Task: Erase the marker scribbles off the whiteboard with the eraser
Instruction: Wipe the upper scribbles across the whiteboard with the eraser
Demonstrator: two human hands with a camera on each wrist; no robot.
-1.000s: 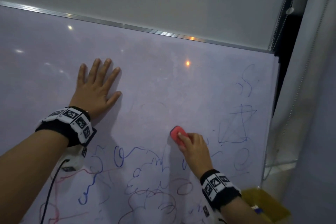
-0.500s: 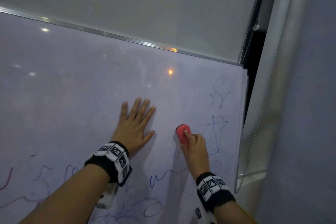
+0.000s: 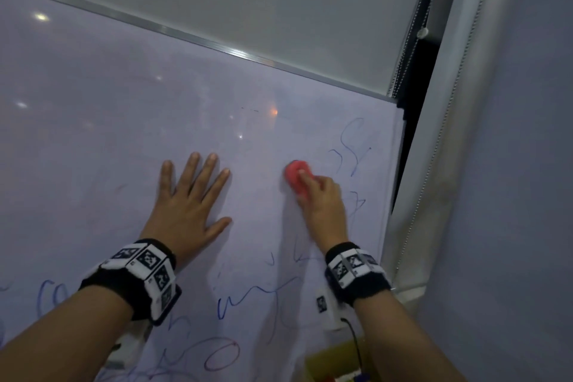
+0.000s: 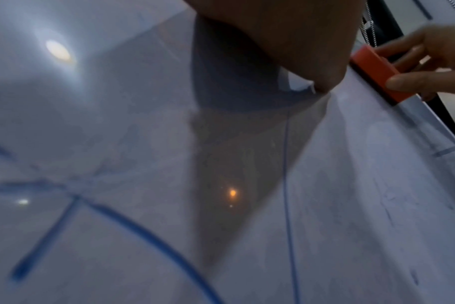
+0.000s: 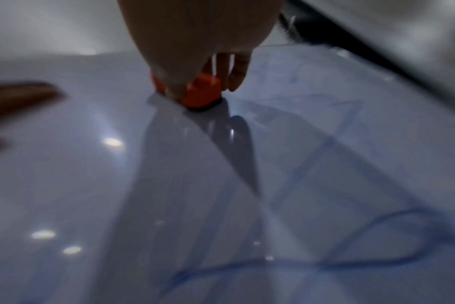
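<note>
Mid-wipe: your right hand [image 3: 322,202] pinches the red eraser [image 3: 297,176] flat on the whiteboard [image 3: 124,121], left hand [image 3: 189,205] splayed flat alongside as a brace; next, I judge, drag right of your grip over the blue scribbles [image 3: 353,146].

The right hand [image 3: 322,198] is covering the lower part of the red eraser [image 3: 296,175] — the black pad is showing only in the wrist views. The scribbles [image 3: 223,353] are running off the head view's bottom edge. In the right wrist view the blue lines [image 5: 325,261] are smearing into blur, and the left hand [image 5: 18,96] is being cut off at the left edge.
</note>
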